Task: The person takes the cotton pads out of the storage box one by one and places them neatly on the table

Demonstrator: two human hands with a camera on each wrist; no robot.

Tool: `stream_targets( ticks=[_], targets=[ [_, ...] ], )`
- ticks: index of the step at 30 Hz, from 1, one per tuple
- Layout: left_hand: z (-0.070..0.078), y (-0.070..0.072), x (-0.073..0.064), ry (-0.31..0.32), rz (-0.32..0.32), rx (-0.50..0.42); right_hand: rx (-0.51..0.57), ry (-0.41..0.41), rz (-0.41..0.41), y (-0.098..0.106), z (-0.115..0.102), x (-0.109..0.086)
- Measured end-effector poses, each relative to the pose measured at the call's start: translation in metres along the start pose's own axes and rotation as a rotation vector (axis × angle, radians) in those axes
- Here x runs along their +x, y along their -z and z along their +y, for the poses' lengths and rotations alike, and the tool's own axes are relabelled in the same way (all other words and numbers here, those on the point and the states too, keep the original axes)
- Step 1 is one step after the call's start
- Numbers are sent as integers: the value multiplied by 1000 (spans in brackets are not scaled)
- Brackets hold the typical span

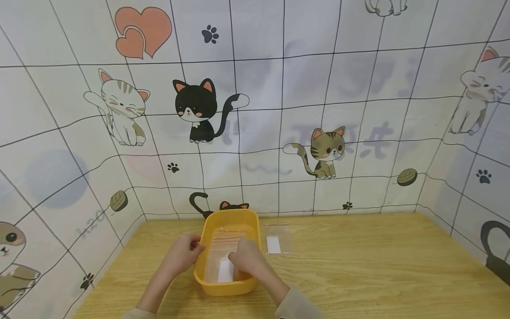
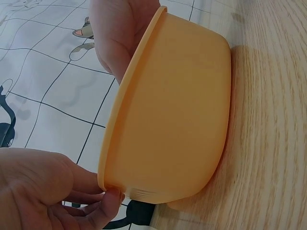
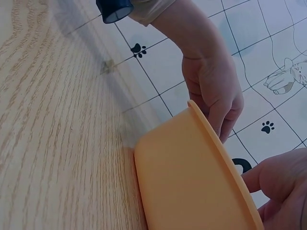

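Observation:
A yellow plastic basin [image 1: 229, 290] stands on the wooden table, with clear zip-seal bags [image 1: 215, 261] lying inside it, a white label on the top one. My left hand [image 1: 184, 254] grips the basin's left rim between thumb and fingers; in the left wrist view the fingers [image 2: 110, 208] curl under that rim. Inside the basin, toward its right side, my right hand [image 1: 249, 257] reaches down over the bags with bent fingers. The right wrist view shows that hand [image 3: 283, 187] behind the basin wall, its fingertips hidden, so I cannot tell whether it pinches a bag.
One clear zip-seal bag with a white label [image 1: 273, 245] lies flat on the table [image 1: 358, 266], just right of the basin. A white cloth with cats and grid lines [image 1: 259, 133] hangs behind the table and along both sides.

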State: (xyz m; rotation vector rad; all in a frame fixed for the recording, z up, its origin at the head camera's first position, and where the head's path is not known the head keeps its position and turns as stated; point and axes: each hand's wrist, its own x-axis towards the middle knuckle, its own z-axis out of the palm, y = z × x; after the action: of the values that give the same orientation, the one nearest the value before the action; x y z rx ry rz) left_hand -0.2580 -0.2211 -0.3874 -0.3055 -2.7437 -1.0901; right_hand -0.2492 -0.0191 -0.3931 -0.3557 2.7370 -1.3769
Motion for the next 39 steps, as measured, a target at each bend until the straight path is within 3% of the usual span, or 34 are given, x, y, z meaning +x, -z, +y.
stream_targets(
  ticks=[21, 30, 39],
  targets=[
    [1, -1, -1, 1, 1, 5, 95, -34, 80, -6, 1, 3],
    [1, -1, -1, -1, 5, -9, 180, -64, 67, -8, -1, 5],
    [1, 0, -1, 5, 2, -10, 247, 5, 71, -8, -1, 4]
  ],
)
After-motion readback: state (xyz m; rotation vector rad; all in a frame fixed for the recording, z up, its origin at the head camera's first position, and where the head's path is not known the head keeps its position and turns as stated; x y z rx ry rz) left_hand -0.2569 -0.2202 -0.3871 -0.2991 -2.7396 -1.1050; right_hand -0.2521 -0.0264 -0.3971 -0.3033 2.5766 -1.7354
